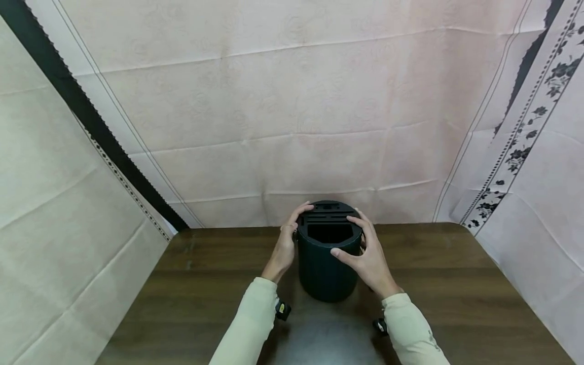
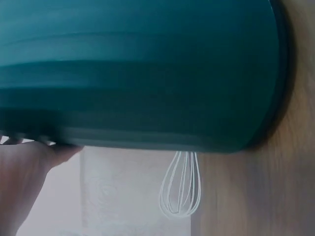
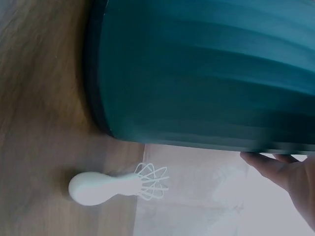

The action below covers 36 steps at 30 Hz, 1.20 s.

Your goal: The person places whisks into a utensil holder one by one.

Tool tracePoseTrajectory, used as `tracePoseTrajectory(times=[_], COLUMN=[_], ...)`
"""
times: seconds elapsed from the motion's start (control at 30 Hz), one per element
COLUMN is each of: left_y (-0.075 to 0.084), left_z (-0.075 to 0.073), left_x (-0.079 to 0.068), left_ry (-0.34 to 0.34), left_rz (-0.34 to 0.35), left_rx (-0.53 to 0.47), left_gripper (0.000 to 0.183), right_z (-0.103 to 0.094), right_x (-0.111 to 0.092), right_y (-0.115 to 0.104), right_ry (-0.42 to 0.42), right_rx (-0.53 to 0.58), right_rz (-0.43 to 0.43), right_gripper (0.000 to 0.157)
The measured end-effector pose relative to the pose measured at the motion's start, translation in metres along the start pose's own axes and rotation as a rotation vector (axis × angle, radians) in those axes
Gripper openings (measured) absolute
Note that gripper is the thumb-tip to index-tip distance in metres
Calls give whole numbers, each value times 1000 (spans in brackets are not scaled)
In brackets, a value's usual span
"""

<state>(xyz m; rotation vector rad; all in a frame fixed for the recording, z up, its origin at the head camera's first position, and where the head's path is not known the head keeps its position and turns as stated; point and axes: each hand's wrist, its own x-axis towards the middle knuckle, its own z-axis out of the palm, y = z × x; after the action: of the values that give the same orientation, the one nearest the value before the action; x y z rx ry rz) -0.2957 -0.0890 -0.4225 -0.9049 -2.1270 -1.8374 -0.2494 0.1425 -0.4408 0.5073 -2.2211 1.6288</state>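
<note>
Dark green canister [image 1: 326, 274] stands upright between your hands, long axis vertical, near middle of tabletop's [image 1: 219, 284] far edge; neither hand nearer, both touching. Your left hand [image 1: 285, 246] holds rim's left side, fingers bent; right hand [image 1: 369, 257], thumb and fingers spread wide, grips right side.

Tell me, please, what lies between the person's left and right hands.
The head view shows a dark green utensil holder between the left hand and the right hand.
</note>
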Motion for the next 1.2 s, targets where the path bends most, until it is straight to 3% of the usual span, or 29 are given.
tracePoseTrajectory(times=[0.2,0.37,0.5,0.63,0.73,0.87,1.1,1.2], left_y=[-6,-12,-26,-46,-65,-88,-113,-119], left_z=[-13,-33,-45,-50,-48,-38,-18,-14], left_x=[8,15,19,16,11,9,20,27], left_ry=[-11,74,144,178,193,250,323,343], left_rz=[-48,-146,-328,-534,-640,-728,-819,-828], left_rx=[-11,188,349,443,495,535,588,595], left_gripper=[53,43,42,52,63,70,85,74], right_z=[-1,3,4,7,10,14,17,14], right_x=[-1,0,0,0,-1,-5,-6,-4], right_y=[1,0,1,1,1,1,0,1], right_ry=[-10,29,47,67,76,77,90,94], right_rx=[-41,-51,-39,-20,-8,13,20,11], right_rz=[-1,6,20,1,-12,-17,-22,-28], right_gripper=[72,61,58,56,55,55,54,54])
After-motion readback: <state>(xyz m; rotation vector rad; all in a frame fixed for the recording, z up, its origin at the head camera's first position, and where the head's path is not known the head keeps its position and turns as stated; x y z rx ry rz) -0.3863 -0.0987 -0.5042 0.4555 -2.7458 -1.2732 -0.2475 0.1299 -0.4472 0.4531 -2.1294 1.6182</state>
